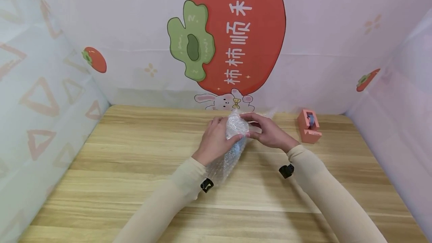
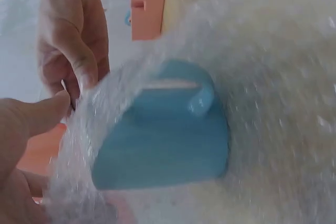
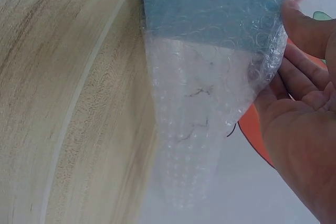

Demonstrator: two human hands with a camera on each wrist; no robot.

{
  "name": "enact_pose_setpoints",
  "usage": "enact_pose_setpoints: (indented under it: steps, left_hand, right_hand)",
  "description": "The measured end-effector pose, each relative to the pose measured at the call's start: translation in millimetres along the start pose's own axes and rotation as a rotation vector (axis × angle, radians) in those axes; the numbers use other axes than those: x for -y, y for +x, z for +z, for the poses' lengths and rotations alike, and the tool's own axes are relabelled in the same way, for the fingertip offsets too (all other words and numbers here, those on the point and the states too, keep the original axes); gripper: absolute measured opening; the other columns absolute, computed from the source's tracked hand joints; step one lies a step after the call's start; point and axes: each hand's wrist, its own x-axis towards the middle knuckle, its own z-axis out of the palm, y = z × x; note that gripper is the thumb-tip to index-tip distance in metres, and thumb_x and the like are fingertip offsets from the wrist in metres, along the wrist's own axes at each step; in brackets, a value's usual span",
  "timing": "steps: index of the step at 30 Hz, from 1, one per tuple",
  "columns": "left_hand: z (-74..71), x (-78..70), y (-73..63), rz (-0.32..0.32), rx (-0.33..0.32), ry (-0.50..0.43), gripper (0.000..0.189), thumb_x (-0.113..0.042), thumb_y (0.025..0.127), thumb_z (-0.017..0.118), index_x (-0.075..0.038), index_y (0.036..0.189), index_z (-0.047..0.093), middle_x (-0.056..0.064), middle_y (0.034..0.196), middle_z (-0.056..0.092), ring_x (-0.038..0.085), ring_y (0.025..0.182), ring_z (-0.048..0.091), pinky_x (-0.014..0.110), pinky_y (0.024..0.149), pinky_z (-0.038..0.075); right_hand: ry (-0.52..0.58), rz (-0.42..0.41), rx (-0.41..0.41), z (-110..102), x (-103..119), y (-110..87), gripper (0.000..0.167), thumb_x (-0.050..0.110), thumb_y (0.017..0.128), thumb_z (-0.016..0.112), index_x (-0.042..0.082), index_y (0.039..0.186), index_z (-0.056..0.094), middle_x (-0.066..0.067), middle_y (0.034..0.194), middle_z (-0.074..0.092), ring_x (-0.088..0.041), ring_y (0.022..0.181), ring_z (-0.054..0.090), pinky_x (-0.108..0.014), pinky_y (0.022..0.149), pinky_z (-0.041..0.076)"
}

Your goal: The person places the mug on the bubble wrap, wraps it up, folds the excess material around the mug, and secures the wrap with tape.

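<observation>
Clear bubble wrap (image 1: 229, 166) wraps around a smooth blue-and-white thing (image 2: 163, 150) with a small rounded curl on its blue part. Faint dark branching lines mark its white part in the right wrist view. My left hand (image 1: 216, 138) holds the wrapped bundle from its left side, thumb against the upper part. On the opposite side my right hand (image 1: 268, 132) pinches the wrap's edge between thumb and fingers, close to the left thumb. In the left wrist view, the wrap stands open around the blue thing, whose exact kind I cannot tell.
A coral-pink tape dispenser (image 1: 308, 126) stands at the back right of the wooden table (image 1: 135, 153). Behind the table hangs a pale backdrop (image 1: 141, 40) with a big red persimmon print. Similar printed sheets line the left and right sides.
</observation>
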Motion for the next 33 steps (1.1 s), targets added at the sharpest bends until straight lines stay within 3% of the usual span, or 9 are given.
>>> enact_pose_setpoints:
  steps: [9, 14, 17, 20, 25, 30, 33]
  left_hand:
    - [8.0, -6.3, 3.5, -0.096, -0.023, -0.019, 0.079, -0.046, 0.086, 0.079, 0.001, 0.144, 0.052, 0.016, 0.134, 0.052, 0.030, 0.121, 0.050, 0.046, 0.102, 0.048]
    - [9.6, -7.6, 5.6, -0.134, -0.020, -0.025, 0.081, -0.044, 0.084, 0.082, 0.000, 0.144, 0.050, 0.015, 0.134, 0.052, 0.029, 0.120, 0.049, 0.045, 0.103, 0.048]
    - [9.1, -8.1, 7.6, -0.135, -0.013, -0.025, 0.079, -0.042, 0.084, 0.083, 0.000, 0.143, 0.052, 0.014, 0.134, 0.053, 0.028, 0.120, 0.049, 0.044, 0.103, 0.048]
    - [6.9, -7.2, 10.9, -0.127, 0.006, -0.024, 0.078, -0.041, 0.084, 0.083, 0.001, 0.142, 0.053, 0.014, 0.136, 0.054, 0.029, 0.123, 0.049, 0.044, 0.106, 0.047]
    - [-0.5, -2.8, 19.6, -0.107, 0.085, -0.026, 0.078, -0.039, 0.085, 0.083, 0.001, 0.144, 0.051, 0.015, 0.144, 0.051, 0.031, 0.131, 0.047, 0.044, 0.112, 0.041]
    - [-5.8, 2.2, 28.3, -0.087, 0.176, -0.049, 0.078, -0.036, 0.086, 0.083, -0.001, 0.147, 0.050, 0.013, 0.151, 0.046, 0.031, 0.138, 0.043, 0.045, 0.115, 0.038]
    - [-6.2, 3.7, 29.3, -0.072, 0.192, -0.052, 0.078, -0.036, 0.087, 0.082, -0.001, 0.148, 0.049, 0.013, 0.153, 0.045, 0.031, 0.139, 0.042, 0.046, 0.115, 0.038]
  right_hand:
    - [-0.010, -0.004, -0.017, 3, -1, -1.5, 0.060, -0.003, 0.089, 0.074, 0.000, 0.144, 0.050, -0.017, 0.146, 0.052, -0.035, 0.136, 0.049, -0.050, 0.111, 0.040]
    - [-0.165, 0.017, -0.086, 1, 2, -3.3, 0.061, 0.008, 0.086, 0.081, 0.003, 0.141, 0.054, -0.015, 0.141, 0.057, -0.036, 0.130, 0.054, -0.051, 0.108, 0.044]
    - [-0.299, 0.038, -0.161, -2, 4, -5.2, 0.056, 0.017, 0.081, 0.088, 0.003, 0.129, 0.062, -0.015, 0.127, 0.060, -0.035, 0.119, 0.055, -0.050, 0.100, 0.048]
    - [-0.349, 0.063, -0.184, -3, 9, -6.0, 0.041, 0.021, 0.079, 0.089, 0.003, 0.109, 0.068, -0.010, 0.102, 0.062, -0.029, 0.097, 0.056, -0.042, 0.083, 0.051]
    - [-0.274, 0.098, -0.147, -2, 18, -6.7, 0.024, 0.017, 0.083, 0.086, 0.006, 0.094, 0.067, -0.002, 0.078, 0.061, -0.018, 0.070, 0.056, -0.032, 0.063, 0.051]
    - [-0.164, 0.125, -0.129, 0, 15, -7.0, 0.023, 0.010, 0.084, 0.085, 0.004, 0.092, 0.064, -0.003, 0.076, 0.064, -0.016, 0.065, 0.059, -0.028, 0.058, 0.053]
    - [-0.133, 0.136, -0.122, 2, 14, -6.7, 0.023, 0.009, 0.084, 0.084, 0.003, 0.093, 0.063, -0.004, 0.077, 0.064, -0.016, 0.064, 0.060, -0.028, 0.056, 0.054]
